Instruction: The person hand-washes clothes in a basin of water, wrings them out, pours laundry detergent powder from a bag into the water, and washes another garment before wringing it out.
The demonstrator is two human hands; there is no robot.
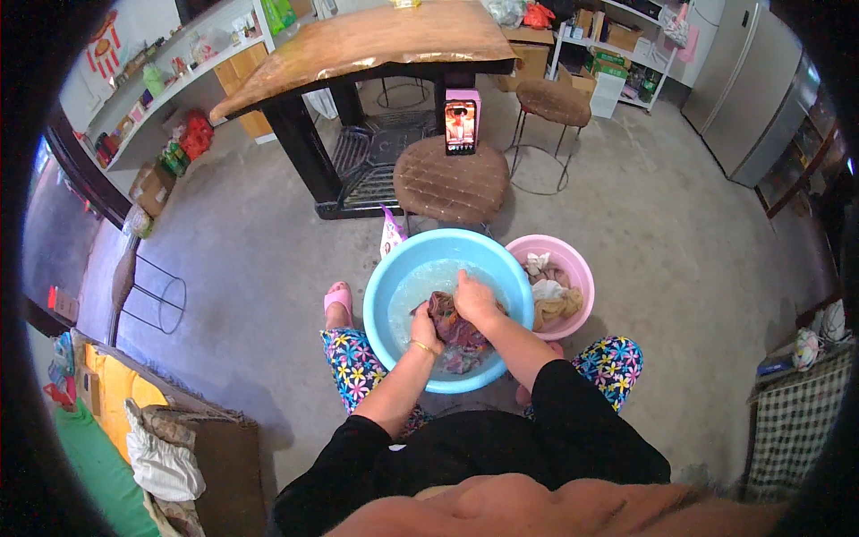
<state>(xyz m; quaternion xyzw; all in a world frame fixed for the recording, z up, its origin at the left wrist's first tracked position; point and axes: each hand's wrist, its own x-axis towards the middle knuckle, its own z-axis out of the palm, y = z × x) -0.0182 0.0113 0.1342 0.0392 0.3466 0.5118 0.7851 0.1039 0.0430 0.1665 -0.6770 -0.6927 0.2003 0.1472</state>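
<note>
A light blue basin (382,300) with soapy-looking water stands on the floor between my knees. In it lies a wet reddish-brown patterned cloth (458,328), partly under the water; its exact kind is hard to make out. My left hand (428,331), with a gold bracelet at the wrist, grips the cloth's left side. Higher up and to the right, my right hand (473,298) is closed on the same cloth, its fingertips partly hidden.
Against the blue basin's right side stands a pink basin (586,291) holding several garments (557,304). Just beyond are a white and purple packet (392,234) and a brown padded stool (451,183) bearing a propped phone (461,127). A wooden table (376,45) stands farther back.
</note>
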